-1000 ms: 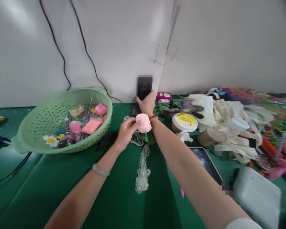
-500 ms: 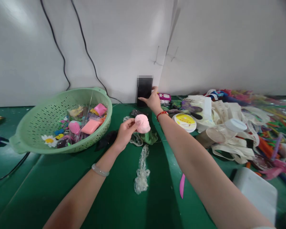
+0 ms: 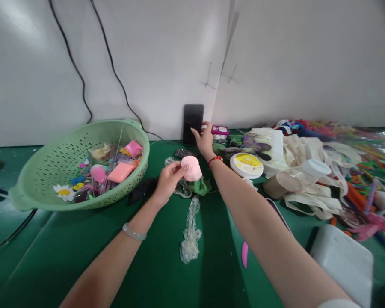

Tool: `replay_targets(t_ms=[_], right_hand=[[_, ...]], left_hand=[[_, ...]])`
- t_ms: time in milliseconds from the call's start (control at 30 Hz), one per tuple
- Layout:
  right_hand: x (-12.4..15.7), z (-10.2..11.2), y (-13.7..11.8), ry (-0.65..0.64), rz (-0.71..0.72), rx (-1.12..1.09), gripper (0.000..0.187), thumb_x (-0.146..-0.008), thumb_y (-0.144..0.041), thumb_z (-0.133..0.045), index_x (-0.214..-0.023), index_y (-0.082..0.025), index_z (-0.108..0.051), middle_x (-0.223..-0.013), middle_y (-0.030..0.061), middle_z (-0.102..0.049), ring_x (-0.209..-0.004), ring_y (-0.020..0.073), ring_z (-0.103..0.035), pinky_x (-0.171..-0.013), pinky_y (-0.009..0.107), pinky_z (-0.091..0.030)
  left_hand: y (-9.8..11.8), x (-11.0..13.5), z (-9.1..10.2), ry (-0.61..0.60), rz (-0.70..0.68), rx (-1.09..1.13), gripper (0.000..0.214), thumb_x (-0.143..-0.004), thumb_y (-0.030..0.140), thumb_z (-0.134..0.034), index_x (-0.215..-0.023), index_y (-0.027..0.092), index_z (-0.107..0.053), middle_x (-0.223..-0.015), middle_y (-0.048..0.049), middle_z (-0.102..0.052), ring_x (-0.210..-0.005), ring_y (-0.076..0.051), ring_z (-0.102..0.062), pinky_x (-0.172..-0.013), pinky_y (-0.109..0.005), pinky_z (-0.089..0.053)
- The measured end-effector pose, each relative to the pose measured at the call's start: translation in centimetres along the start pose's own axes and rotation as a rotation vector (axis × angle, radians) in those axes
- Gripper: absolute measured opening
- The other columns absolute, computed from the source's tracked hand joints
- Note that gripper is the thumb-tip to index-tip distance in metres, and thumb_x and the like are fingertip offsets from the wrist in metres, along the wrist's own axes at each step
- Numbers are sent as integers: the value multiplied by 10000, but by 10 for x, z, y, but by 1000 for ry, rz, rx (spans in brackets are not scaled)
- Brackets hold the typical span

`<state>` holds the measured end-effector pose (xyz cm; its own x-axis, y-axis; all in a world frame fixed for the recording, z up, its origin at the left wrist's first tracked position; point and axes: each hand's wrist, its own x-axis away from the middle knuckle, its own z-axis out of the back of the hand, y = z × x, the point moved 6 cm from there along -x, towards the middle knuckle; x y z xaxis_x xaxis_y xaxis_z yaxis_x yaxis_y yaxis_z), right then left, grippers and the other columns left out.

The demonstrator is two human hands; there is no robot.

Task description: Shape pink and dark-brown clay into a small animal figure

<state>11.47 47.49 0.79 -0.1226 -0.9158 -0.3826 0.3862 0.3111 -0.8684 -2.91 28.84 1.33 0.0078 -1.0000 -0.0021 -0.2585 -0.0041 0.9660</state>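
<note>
My left hand (image 3: 167,182) pinches a round lump of pale pink modelling clay (image 3: 191,169) between thumb and fingers, above the green table. A dark smartphone (image 3: 192,117) stands upright against the wall. At the phone's lower right edge is my right hand (image 3: 205,139), thumb and fingers apart, with the thumb in front of the screen; whether it touches the phone I cannot tell. Below the clay lie a crumpled green piece (image 3: 201,186) and a clear, knotted strip of plastic (image 3: 190,239). A pink plastic knife (image 3: 244,255) rests by my right forearm.
To the left stands a green colander (image 3: 51,149) holding clay packets and small ornaments. On the right are a white tub with a yellow label (image 3: 247,164), a clear jar (image 3: 284,183), pale fabric straps (image 3: 311,149) and a white box (image 3: 343,261). Black cables (image 3: 111,60) hang down the wall.
My right hand's thumb has shifted right across the phone, and its fingers have come down slightly. The phone stays upright. My left hand still holds the clay in nearly the same place.
</note>
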Motion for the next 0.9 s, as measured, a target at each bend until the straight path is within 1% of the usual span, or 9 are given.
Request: replay_targets(t_ms=[100,200,333,400,467,567,633,733,900], right_hand=[[3,-4,5,9,-48,-131,494,-933,-367,-627,-1315,-165,-388,-1089,137,-694,-1000,213,-697,-907,345,-533],[6,-8,4,-6,-37,-167,478,-959,-322,-581,-1348,-175,-346,-1134,143,-692,-1020,192,-704,-906,322,-542],[9,-6,2,21,-2,-179,488,-972,-296,-555,-1381,-171,-322,-1155,157,-680,-1038,203,-705,-915,333,-545],[9,-5,1,53,29,-122,478,-986,-324,-542,-1387,-169,-334,-1153,162,-672,-1039,217,-698,-941,361,-539],[10,-5,-2,95,80,-20,507,-972,-387,-577,-1374,-159,-368,-1198,178,-641,-1101,246,-669,-998,406,-518],[12,-9,-10,141,157,147,686,-866,-460,-723,-1356,-98,-407,-1288,232,-563,-1250,324,-578,-1090,472,-460],[13,-13,-14,128,169,232,775,-825,-448,-773,-1371,-43,-401,-1329,275,-521,-1315,368,-525,-1113,487,-442],[15,-17,-19,103,153,303,794,-859,-413,-744,-1415,4,-360,-1377,317,-483,-1357,391,-492,-1114,492,-446],[19,-19,-27,89,134,377,782,-903,-401,-684,-1444,35,-325,-1429,355,-444,-1404,405,-452,-1144,516,-411]], left_hand=[[-2,-1,0,-3,11,2,501,-602,585,-883,-843,166,-751,-840,-41,-738,-766,-160,-650,-669,-247,-513],[-3,-1,1,-7,13,5,505,-615,581,-880,-857,157,-748,-831,-42,-726,-783,-170,-652,-672,-256,-516],[-4,-1,2,5,17,14,523,-602,579,-889,-868,151,-748,-821,-34,-723,-774,-158,-648,-673,-248,-525],[-4,0,1,8,24,18,534,-589,582,-893,-869,152,-747,-827,-30,-729,-771,-151,-650,-676,-240,-531],[-3,1,1,11,30,16,533,-591,581,-891,-865,149,-743,-832,-28,-733,-767,-144,-651,-679,-234,-532],[-2,1,0,14,33,11,539,-596,582,-886,-863,139,-733,-822,-27,-730,-762,-144,-649,-675,-234,-529],[-1,1,0,17,35,17,555,-579,588,-890,-854,134,-728,-813,-28,-726,-764,-149,-649,-676,-240,-529],[-2,0,0,23,41,21,562,-560,590,-897,-837,132,-724,-808,-27,-722,-762,-148,-644,-676,-240,-526],[-4,0,0,24,55,25,576,-547,596,-899,-842,133,-726,-804,-26,-719,-762,-150,-643,-687,-250,-531]])
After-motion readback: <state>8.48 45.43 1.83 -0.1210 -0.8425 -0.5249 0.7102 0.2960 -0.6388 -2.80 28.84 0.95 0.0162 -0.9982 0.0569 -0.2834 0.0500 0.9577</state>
